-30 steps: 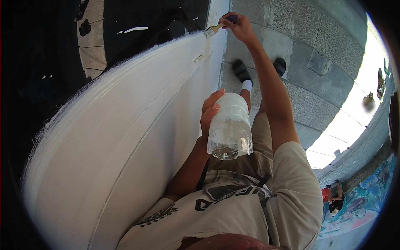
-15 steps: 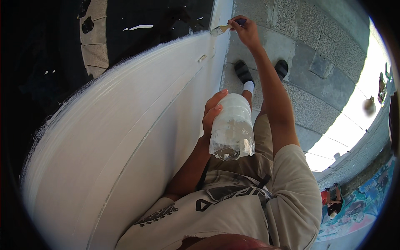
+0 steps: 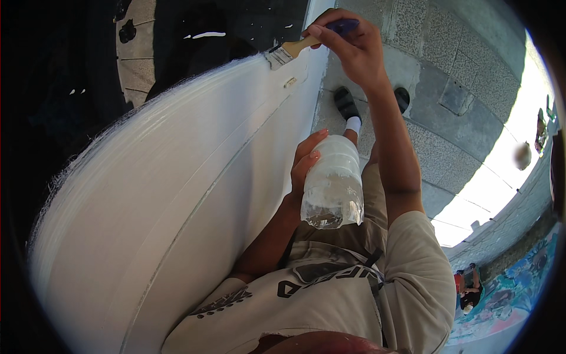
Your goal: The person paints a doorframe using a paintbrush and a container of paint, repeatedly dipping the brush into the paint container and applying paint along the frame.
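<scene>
My right hand (image 3: 359, 53) pinches a paintbrush (image 3: 298, 47) by its wooden handle, which has a dark blue end. The white-coated bristles lie at the edge between the white-painted surface (image 3: 171, 183) and the glossy black area (image 3: 224, 35) beyond it. Streaky brush marks run along that border. In my left hand (image 3: 305, 159), fingers wrapped round its side, is a cut-off clear plastic bottle (image 3: 332, 183) smeared inside with white paint. The bottle is tilted in front of my lap, its ragged rim toward me.
Grey paving (image 3: 442, 147) lies under my sandals (image 3: 346, 104), with a bright sunlit strip (image 3: 471, 206) at the right. Farther right, a person (image 3: 470, 289) is beside a colourful painted wall (image 3: 519, 289). A small fitting (image 3: 290, 82) sits on the white surface.
My right hand has brought the brush left and slightly nearer along the white border. The bottle in my left hand has barely shifted.
</scene>
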Motion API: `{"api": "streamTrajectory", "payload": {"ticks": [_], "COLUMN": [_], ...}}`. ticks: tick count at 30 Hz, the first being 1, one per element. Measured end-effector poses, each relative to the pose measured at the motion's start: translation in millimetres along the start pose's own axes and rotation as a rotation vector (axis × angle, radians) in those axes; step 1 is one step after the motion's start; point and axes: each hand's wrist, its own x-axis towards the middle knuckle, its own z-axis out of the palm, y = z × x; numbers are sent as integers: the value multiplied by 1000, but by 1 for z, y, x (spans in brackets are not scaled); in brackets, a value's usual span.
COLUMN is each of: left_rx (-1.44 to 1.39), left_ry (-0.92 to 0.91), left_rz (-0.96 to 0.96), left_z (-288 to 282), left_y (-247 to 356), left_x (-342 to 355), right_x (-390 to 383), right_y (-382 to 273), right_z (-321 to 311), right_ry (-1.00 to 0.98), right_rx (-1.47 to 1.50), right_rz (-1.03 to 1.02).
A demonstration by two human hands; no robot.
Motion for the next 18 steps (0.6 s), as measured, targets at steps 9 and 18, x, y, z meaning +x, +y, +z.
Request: {"api": "streamTrajectory", "payload": {"ticks": [9,18], "left_rx": [7,9], "left_ry": [24,10], "left_rz": [2,2], "left_z": [-4,-2], "left_y": [-2,1], "left_x": [-3,2], "right_x": [13,-29], "right_y": [29,182], "right_z": [10,-41], "right_ry": [-42,172], "right_rx": [604,501], "right_rz": [33,483]}}
